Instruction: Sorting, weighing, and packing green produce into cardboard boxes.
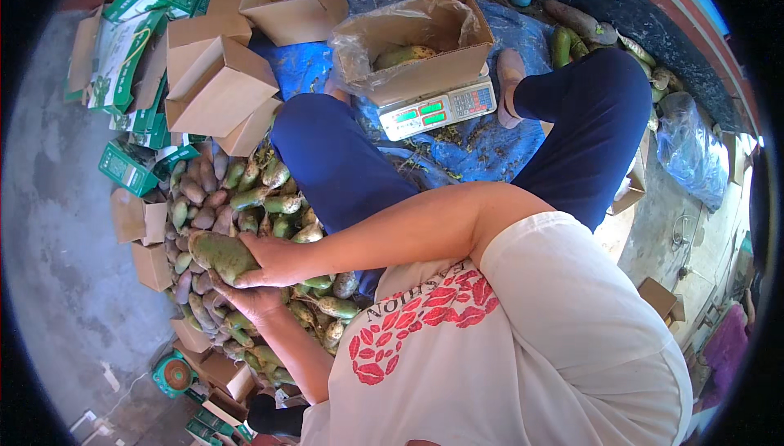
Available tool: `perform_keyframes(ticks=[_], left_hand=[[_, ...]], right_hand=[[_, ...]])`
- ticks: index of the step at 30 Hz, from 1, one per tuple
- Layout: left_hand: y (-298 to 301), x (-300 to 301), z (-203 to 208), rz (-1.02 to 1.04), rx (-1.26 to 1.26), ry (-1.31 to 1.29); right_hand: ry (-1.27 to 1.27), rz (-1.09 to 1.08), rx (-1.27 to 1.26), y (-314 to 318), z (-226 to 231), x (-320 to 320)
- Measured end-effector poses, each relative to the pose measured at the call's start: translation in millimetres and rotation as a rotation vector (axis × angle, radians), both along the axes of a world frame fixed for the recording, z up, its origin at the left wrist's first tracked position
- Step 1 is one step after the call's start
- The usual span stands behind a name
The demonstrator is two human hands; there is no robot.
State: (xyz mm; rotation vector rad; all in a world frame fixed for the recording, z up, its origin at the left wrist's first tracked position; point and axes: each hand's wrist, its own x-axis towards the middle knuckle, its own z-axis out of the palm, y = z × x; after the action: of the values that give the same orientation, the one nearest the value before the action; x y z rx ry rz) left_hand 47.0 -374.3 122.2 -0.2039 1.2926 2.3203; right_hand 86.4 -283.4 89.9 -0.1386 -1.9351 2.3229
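Note:
A large green radish (219, 255), smeared with dirt, is held between both hands over the left side of the heap. My right hand (273, 259), its arm crossing in front of my body, grips one end from above. Below it, my left hand (251, 300) is closed under the radish, its fingers partly hidden. Under and around the hands lies a big pile of radishes (282, 203), some green, others duller and purplish brown. Beyond my knees, a cardboard box (429, 78) lined with clear plastic stands on a digital scale (438, 113), with a green radish (404, 55) inside.
Open cardboard boxes (220, 91) and green-white printed cartons (122, 62) stack up at far left. A blue tarp (510, 160) lies under the scale. More radishes (569, 44) and a filled clear plastic bag (692, 148) are at right. A round green scale (174, 374) sits lower left.

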Motion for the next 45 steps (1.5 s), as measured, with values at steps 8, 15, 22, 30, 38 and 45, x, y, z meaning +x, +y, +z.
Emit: perform_keyframes(ticks=[8,15,22,30,38,45], left_hand=[[-5.1,-14.2,-19.6,0.156,-0.099,0.137],[0.4,-8.3,-20.3,0.172,-0.218,0.200],[6.6,-5.8,-4.9,0.197,-0.346,0.312],[-10.7,-23.3,9.5,0.011,-0.323,0.046],[11.5,-31.5,35.6,-0.230,-0.438,0.120],[9.1,-49.3,43.8,-0.244,-0.392,0.330]], right_hand=[[-0.035,0.031,0.357,1.9,-4.3,14.6],[-0.043,-0.003,0.327,6.3,-2.2,18.0],[-0.128,0.037,0.415,21.0,-3.7,7.8],[0.004,0.510,1.186,24.6,-19.8,-7.9],[0.732,-0.355,1.179,103.4,47.0,-39.0],[0.590,-0.069,1.181,121.1,50.8,-55.9]])
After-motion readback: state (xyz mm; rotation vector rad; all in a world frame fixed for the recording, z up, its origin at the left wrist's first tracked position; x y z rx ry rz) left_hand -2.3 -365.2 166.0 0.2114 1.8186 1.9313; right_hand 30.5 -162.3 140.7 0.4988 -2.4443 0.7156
